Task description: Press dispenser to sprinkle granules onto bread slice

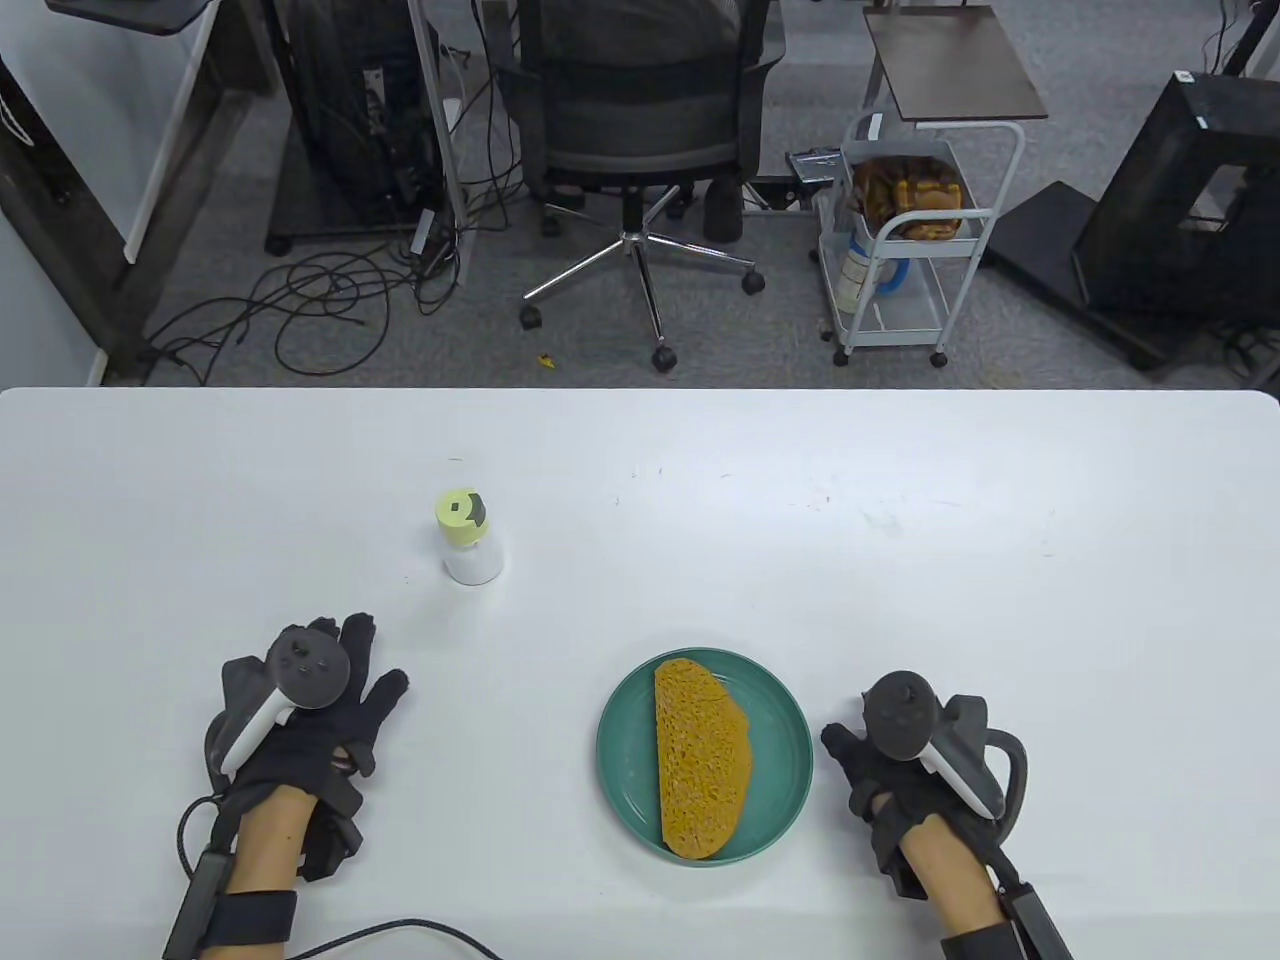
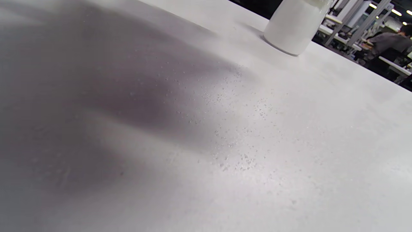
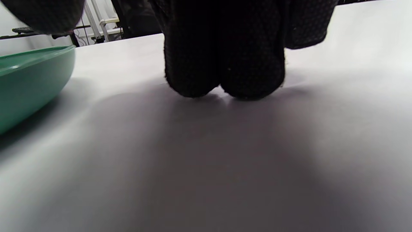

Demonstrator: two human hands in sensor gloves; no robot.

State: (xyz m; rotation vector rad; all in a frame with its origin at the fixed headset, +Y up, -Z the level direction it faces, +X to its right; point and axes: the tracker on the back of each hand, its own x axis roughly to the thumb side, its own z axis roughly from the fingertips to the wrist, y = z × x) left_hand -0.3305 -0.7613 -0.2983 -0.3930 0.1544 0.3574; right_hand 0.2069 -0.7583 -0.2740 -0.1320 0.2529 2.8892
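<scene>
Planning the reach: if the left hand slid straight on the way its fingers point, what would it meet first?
Probably the dispenser: the left hand points up and slightly right toward it, bare table between. It might pass just left.

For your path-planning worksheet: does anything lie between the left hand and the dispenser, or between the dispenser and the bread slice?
Nothing visible does. Bare table separates the left hand from the dispenser, and the dispenser from the bread slice on its green plate. Only scattered granules lie near the dispenser.
</scene>
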